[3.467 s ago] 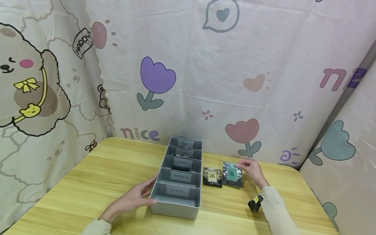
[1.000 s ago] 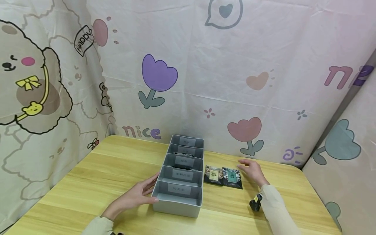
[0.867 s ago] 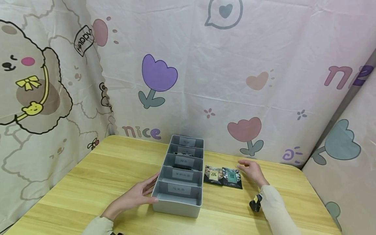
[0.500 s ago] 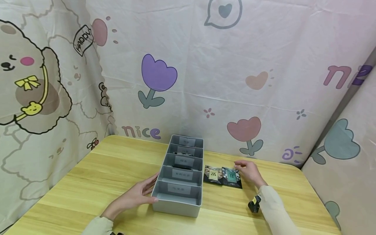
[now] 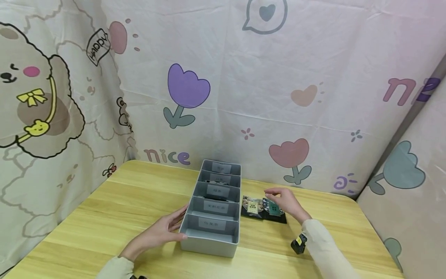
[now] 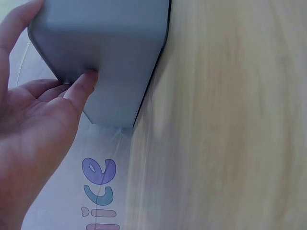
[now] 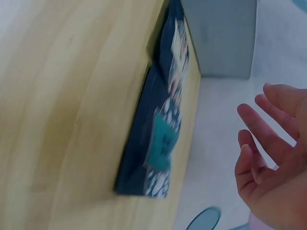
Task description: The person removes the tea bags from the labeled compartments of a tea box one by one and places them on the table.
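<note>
A long grey divided box (image 5: 209, 248) stands on the table, its compartments labelled with white stickers. My left hand (image 5: 158, 234) rests on its near left corner, fingertips against the side wall and thumb at the front edge. To the right of the box lie two dark sachets side by side: one with a yellow label (image 5: 252, 208), one with a green label (image 5: 274, 208). My right hand (image 5: 287, 203) hovers over the green-labelled sachet, partly covering it in the head view. In the right wrist view its fingers are loosely bent and apart from the sachets.
Dark packets (image 5: 216, 198) show in some of the rear compartments. A printed curtain (image 5: 223, 97) hangs behind the wooden table (image 5: 139, 193). A small black device (image 5: 299, 244) sits at the right sleeve.
Earlier my right hand touched the green-labelled sachet, which then came to lie against the yellow-labelled one. The hand drew off and has now moved left over it. My left hand stays put.
</note>
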### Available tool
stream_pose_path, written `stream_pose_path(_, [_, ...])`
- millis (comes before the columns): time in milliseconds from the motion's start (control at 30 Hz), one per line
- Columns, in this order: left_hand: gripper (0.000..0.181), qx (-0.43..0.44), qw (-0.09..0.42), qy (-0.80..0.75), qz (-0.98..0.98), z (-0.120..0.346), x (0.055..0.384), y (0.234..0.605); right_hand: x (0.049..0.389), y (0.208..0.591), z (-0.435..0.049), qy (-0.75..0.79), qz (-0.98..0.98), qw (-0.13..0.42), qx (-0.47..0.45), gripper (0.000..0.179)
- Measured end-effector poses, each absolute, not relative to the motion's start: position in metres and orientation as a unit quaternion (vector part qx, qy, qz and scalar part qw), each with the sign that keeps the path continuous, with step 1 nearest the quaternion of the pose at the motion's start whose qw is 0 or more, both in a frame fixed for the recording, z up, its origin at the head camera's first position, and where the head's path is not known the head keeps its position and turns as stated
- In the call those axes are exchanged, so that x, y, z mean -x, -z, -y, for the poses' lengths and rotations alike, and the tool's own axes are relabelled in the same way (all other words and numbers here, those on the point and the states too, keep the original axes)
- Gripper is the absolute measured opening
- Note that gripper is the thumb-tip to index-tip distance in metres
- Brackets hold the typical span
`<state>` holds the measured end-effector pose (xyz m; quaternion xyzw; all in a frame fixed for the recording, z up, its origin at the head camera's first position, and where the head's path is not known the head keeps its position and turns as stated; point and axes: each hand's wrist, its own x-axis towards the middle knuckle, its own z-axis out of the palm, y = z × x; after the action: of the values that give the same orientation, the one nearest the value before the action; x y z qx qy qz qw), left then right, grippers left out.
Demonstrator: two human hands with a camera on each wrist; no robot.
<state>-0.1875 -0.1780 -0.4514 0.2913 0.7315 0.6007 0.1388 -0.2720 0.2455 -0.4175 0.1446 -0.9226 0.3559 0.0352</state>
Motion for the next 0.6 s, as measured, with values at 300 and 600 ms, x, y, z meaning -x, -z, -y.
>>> stream_pose_path(300, [0.085,-0.289,0.139,-0.600,-0.732,0.180,0.187,0.451,0.262,0.400,-0.205,-0.363,0.910,0.051,-0.192,0.021])
stream_pose_path(600, [0.085,-0.286,0.150,-0.608,-0.725,0.177,0.187,0.452,0.255,0.398,-0.172,-0.302,0.888,0.089,-0.335,0.018])
